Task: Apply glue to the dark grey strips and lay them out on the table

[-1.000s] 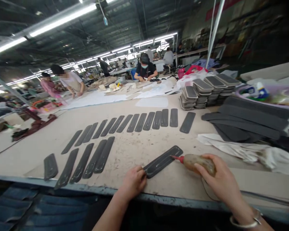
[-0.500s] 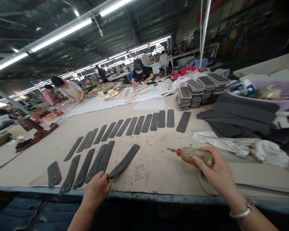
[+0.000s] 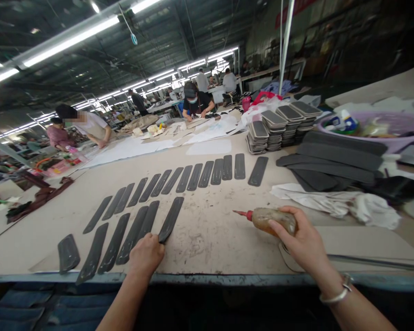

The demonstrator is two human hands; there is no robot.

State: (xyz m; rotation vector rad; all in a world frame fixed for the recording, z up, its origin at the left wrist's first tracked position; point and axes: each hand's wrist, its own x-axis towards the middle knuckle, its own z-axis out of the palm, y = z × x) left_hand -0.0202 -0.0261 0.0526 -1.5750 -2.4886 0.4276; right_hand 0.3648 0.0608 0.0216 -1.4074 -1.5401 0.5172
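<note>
My left hand [image 3: 146, 253] is closed on the near end of a dark grey strip [image 3: 172, 218] with rounded corners, which lies on or just over the table. To its left, several like strips [image 3: 114, 243] with shiny wet-looking lines form a near row. Behind them runs a longer row of such strips [image 3: 194, 176]. My right hand [image 3: 301, 234] grips a squeeze bottle [image 3: 274, 220] of brownish fluid, tipped sideways. Its red nozzle [image 3: 247, 214] points left, above the bare tabletop and apart from the strips.
Stacks of grey-topped pads [image 3: 274, 124] stand at the back right, beside a purple basin [image 3: 396, 126]. Dark sheets [image 3: 334, 158] and a white cloth [image 3: 338, 202] lie nearer. A light board [image 3: 365, 248] sits by my right wrist. Co-workers [image 3: 196, 103] work across the table.
My left hand has moved slightly right and forward, and the strip in it has swung more upright, closer to the near row. My right hand keeps the bottle. The view has shifted slightly.
</note>
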